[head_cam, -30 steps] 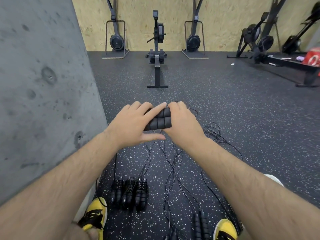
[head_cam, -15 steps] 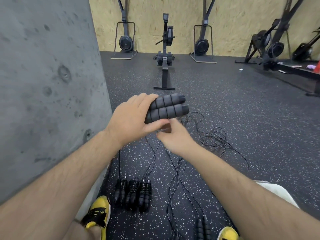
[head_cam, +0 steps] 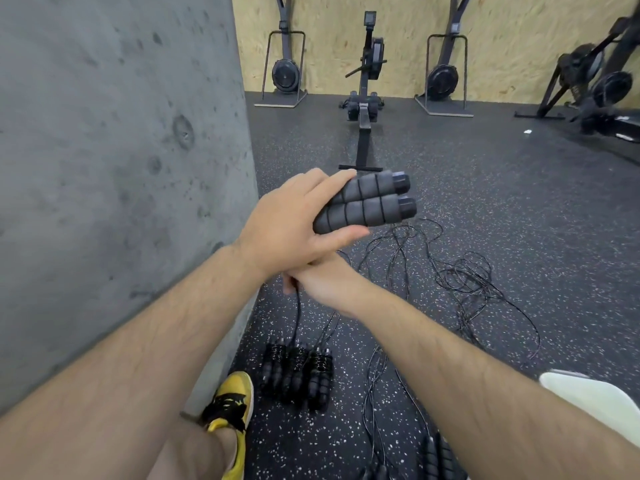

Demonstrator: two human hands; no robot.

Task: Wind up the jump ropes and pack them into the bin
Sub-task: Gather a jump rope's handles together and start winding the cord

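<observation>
Judging by the floor (head_cam: pixel 485 209), barely past a third of the job. Already wound and parked: three finished bundles (head_cam: pixel 298 375), side by side near the floor's left edge at the foot of the concrete wall (head_cam: pixel 121 168), just ahead of the yellow shoe (head_cam: pixel 232 403). In progress: one rope, its paired foam handles (head_cam: pixel 367 202) held up off the floor in the left hand (head_cam: pixel 287 230), fingers over the top and thumb underneath, clamped around both grips. Tucked beneath that wrist, the right hand (head_cam: pixel 329 282), fingers curled round the thin black cord (head_cam: pixel 298 306) that hangs down toward the bundles. Wrapping of this rope apparently only starting.

Left to do: a loose tangle of cords (head_cam: pixel 460 278) sprawled across the middle of the floor and off to the right, plus more handles (head_cam: pixel 440 455) lying at the near edge. No bin in view; packing not yet begun, as far as can be told.

Compared with half a second back: right hand slid further under the left and leftward, taking up the cord; handles lifted a little higher and tilted so the end caps point up and right; left grip unchanged. Compared with a full second back: right hand off the handles altogether.
</observation>
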